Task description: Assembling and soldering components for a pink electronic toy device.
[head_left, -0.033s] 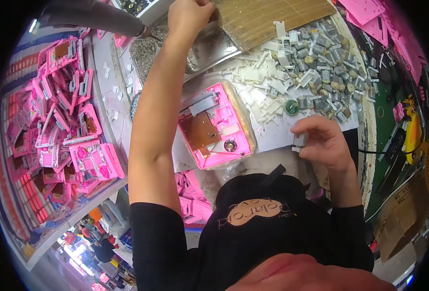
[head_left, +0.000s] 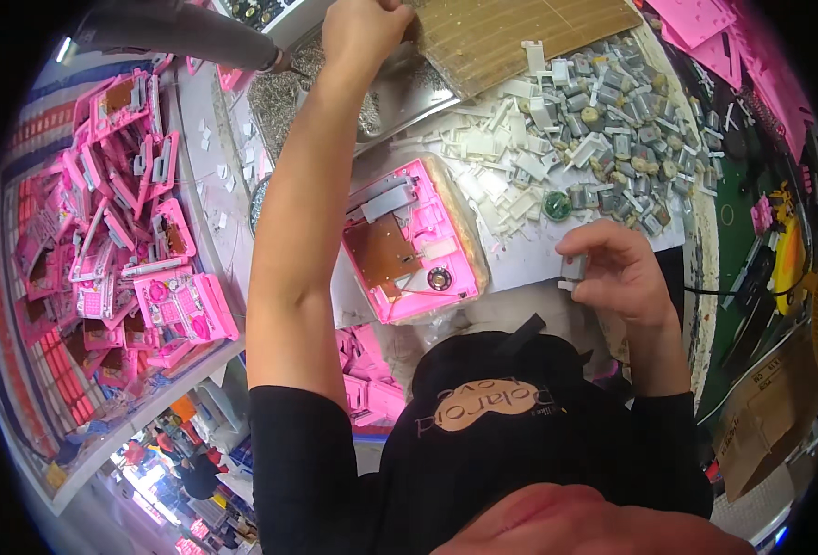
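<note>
Pink cases point(head_left: 187, 310) are heaped at far left; a metal tray point(head_left: 387, 100) is crossed by the left forearm point(head_left: 303, 203). The left hand point(head_left: 358, 32) is curled; whether anything is held cannot be told. Near the forearm, an open pink case point(head_left: 430, 222) is laid beside piled white parts point(head_left: 488, 143). A grey block point(head_left: 571, 266) is pinched by the right hand point(head_left: 624, 277)

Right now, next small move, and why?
Probably bring the grey part in the right hand over the pink casing: the casing lies open, the part is held off to its right, and the left hand is at the metal tray.
</note>
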The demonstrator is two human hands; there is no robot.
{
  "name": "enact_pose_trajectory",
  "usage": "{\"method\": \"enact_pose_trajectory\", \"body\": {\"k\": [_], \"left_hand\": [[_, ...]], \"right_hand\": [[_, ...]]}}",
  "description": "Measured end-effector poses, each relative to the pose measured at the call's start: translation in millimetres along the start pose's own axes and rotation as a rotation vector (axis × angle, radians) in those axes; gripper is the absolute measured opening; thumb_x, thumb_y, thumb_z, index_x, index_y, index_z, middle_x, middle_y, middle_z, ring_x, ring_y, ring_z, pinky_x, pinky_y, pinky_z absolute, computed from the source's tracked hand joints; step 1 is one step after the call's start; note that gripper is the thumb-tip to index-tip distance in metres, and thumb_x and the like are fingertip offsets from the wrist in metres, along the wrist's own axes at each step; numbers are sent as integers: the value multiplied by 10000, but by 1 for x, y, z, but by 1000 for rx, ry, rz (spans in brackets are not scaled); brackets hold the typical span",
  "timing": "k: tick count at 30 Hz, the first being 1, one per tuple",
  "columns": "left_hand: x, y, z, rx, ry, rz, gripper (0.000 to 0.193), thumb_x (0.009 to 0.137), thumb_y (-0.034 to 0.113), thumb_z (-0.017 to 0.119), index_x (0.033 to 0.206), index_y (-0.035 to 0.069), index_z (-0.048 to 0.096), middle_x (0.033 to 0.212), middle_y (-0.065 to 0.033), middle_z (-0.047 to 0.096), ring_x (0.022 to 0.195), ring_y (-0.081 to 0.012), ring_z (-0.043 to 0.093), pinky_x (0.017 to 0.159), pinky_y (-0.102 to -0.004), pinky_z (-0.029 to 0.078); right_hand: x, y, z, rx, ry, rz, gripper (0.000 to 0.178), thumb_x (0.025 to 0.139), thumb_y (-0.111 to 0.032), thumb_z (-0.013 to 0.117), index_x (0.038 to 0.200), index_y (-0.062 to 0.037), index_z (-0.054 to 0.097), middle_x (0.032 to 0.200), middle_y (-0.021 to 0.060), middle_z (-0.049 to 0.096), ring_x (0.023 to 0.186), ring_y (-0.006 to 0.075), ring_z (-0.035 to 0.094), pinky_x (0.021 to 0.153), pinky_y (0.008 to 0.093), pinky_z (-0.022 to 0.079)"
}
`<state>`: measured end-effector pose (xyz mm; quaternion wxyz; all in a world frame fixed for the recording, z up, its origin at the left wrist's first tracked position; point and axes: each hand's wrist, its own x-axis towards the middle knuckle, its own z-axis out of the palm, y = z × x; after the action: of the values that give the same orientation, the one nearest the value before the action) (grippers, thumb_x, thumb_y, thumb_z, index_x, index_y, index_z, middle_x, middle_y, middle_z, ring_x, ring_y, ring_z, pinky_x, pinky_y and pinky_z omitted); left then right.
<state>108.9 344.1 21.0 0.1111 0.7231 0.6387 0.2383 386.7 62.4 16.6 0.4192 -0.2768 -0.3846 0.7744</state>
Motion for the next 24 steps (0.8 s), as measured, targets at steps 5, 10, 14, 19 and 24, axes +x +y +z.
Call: {"method": "enact_pose_trajectory", "body": {"k": [5,10,14,19,24], "left_hand": [[0,23,-3,26,-123,-120,249,807,234,738,775,-11,761,735,-227,714,733,-367,732,735,-436,567],[2,6,5,96,-35,52,268,814,228,735,767,-35,759,718,-245,701,757,-386,731,757,-456,565],[4,10,6,150,-41,-60,325,797,232,777,841,-88,744,865,-309,711,870,-420,732,811,-468,567],[19,3,17,268,-8,-27,352,784,235,805,880,-98,743,920,-317,712,921,-431,724,825,-467,569],[19,9,5,147,-109,-123,266,732,172,810,788,-81,751,759,-260,716,726,-367,739,692,-434,580]], "right_hand": [[0,-4,-3,-11,-15,-22,476,808,34,787,1268,7,667,1193,44,654,1033,91,583,881,245,453],[-5,-8,-3,-36,-45,-72,466,819,36,776,1269,23,656,1212,69,648,1069,115,595,909,262,469],[-10,-9,-1,-8,-59,-133,492,815,45,768,1287,41,630,1264,103,641,1151,160,604,987,293,471],[-23,-8,-11,-34,3,-163,531,807,68,740,1318,52,599,1321,132,635,1199,189,605,1033,313,459],[-19,-14,-10,-85,46,-172,551,817,28,743,1341,54,575,1276,137,640,1164,183,606,1002,305,458]]}}
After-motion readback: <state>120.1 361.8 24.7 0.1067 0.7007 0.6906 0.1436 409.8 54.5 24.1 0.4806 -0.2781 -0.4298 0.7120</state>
